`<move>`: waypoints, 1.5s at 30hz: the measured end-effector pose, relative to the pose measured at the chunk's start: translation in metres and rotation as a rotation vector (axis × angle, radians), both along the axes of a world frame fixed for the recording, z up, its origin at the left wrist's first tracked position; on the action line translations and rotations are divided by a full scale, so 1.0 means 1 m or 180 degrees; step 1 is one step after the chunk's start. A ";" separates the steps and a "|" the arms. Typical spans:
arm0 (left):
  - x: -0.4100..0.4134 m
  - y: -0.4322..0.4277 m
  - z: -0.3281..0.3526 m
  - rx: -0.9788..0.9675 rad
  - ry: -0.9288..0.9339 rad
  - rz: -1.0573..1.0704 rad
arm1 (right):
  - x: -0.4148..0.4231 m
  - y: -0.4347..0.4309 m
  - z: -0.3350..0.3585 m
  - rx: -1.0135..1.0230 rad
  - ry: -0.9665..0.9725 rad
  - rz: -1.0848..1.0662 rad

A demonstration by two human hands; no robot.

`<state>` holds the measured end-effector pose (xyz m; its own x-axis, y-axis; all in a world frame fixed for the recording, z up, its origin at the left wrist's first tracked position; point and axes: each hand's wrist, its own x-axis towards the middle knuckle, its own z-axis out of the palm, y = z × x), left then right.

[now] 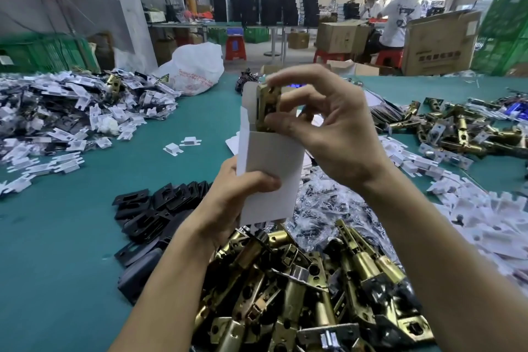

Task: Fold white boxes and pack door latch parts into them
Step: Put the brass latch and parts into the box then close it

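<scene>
above the green table (71,237), my left hand (228,194) grips the upright white box (268,174) low down, thumb across its front. my right hand (328,128) pinches a brass latch part (267,107) standing half inside the open top. loose brass latches (300,288) lie piled below.

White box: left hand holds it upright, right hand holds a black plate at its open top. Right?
One thing is off: the part the right hand pinches is a brass latch part, not a black plate; the black plates lie piled on the table. The head view shows it. Otherwise right: the left hand holds the white box upright.
</scene>
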<state>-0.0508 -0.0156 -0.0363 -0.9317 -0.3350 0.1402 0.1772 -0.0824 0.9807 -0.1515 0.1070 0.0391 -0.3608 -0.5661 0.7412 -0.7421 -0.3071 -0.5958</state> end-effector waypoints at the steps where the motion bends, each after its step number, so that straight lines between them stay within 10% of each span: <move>1: -0.001 0.000 0.000 0.0040 0.0031 0.0024 | 0.000 0.001 -0.001 0.0146 0.0073 -0.0075; 15: 0.001 -0.001 -0.007 0.0501 0.0398 0.0404 | -0.009 0.032 -0.028 0.0720 -0.0704 -0.0888; 21: 0.005 0.002 -0.001 0.0747 0.0509 0.0417 | -0.080 0.090 -0.055 0.3513 -0.0291 -0.2600; 27: 0.004 0.003 0.000 0.0681 0.0588 0.0294 | -0.116 0.132 -0.075 0.4799 -0.0100 -0.3012; 45: 0.001 0.004 -0.007 0.0404 0.0223 0.0198 | -0.113 0.136 -0.083 0.3962 -0.0328 -0.3082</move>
<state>-0.0498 -0.0114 -0.0437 -0.8979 -0.4111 0.1571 0.2537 -0.1917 0.9481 -0.2645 0.2427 -0.0439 -0.9494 -0.3112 -0.0426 -0.3008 0.9400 -0.1611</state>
